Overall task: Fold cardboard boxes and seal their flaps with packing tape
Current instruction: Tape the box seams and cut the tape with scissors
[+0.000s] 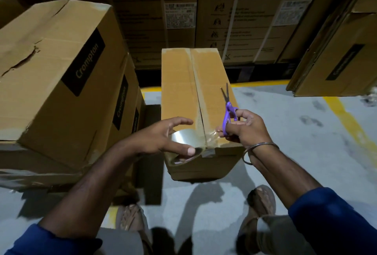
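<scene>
Grey concrete floor (285,142) with yellow lines carries brown "Crompton" cartons (61,67); left hand (163,138) grips clear tape roll (184,140), right hand (244,130) purple scissors (228,111), over the taped cardboard box (179,91).

The lower part of the roll of clear tape (184,142) is covered by the thumb of the left hand (163,138), and the near handle loops of the purple scissors (228,114) are hidden inside the right hand (244,130). The stacked cartons (204,9) at the top are cut off by the frame's upper edge, their small label print blurred beyond reading. Both blue sleeves (336,220) are cropped at the lower corners.
</scene>
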